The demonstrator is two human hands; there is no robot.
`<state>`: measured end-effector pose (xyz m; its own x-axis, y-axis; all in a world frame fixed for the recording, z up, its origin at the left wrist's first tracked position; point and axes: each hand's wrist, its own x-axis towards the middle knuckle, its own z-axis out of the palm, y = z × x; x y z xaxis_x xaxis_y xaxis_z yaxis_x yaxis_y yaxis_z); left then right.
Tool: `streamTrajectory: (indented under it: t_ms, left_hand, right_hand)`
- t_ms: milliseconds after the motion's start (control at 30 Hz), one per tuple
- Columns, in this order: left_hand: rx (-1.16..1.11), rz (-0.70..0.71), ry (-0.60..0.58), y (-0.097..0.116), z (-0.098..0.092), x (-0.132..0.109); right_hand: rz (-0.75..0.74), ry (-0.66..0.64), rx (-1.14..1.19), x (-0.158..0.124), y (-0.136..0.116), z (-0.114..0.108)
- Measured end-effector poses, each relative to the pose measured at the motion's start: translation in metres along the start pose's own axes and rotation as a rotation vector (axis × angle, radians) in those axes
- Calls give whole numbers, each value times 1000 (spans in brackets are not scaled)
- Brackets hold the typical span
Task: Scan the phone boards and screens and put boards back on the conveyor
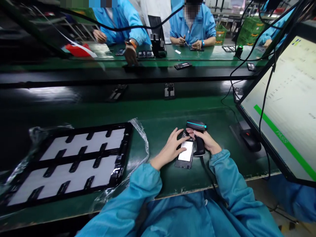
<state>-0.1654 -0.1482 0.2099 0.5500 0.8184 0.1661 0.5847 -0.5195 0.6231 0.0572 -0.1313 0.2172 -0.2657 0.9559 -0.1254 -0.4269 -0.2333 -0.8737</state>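
Observation:
A phone-like part with a lit white screen (186, 153) lies on the green bench in front of me. From its left side, my left hand (170, 146) reaches over it with fingers spread, the thumb on the screen and other fingers by its upper end. My right hand (207, 140) is wrapped around the handle of a black barcode scanner (199, 146), just right of the lit part. A blue-green strip glows on the scanner's head, and its cable runs toward the bench edge. Some right fingertips show left of the handle; the rest are hidden.
A black tray with pale slots (120, 131) and clear plastic wrap (145, 141) lies left. Right are a mouse (250, 140) and a tilted monitor (291, 98) showing PASS, with hanging cables. Phone parts (169, 91) lie beyond. Two co-workers (192, 29) sit opposite.

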Motion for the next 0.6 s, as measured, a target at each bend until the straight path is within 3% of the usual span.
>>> streamTrajectory:
  t_ms: [67, 167, 233, 300, 367, 433, 600]
  left_hand:
    - [-6, -150, 110, 8, 21, -24]
    - [-186, -343, 218, 28, 53, -56]
    - [-354, -407, 275, 40, 66, -61]
    - [-443, -424, 344, 42, 70, -47]
    - [-477, -397, 388, 33, 67, -16]
    - [-518, -360, 407, 17, 61, 30]
    - [-521, -307, 564, -17, 30, 191]
  right_hand:
    - [-41, 71, -20, -19, 1, -1]
    - [-47, 242, -74, -59, 8, 1]
    - [-15, 304, -100, -81, 15, 6]
    - [-13, 323, -73, -88, 17, 11]
    - [-42, 358, 25, -79, 15, 13]
    - [-85, 427, 154, -63, 8, 9]
    - [-191, 526, 264, -37, -10, -21]
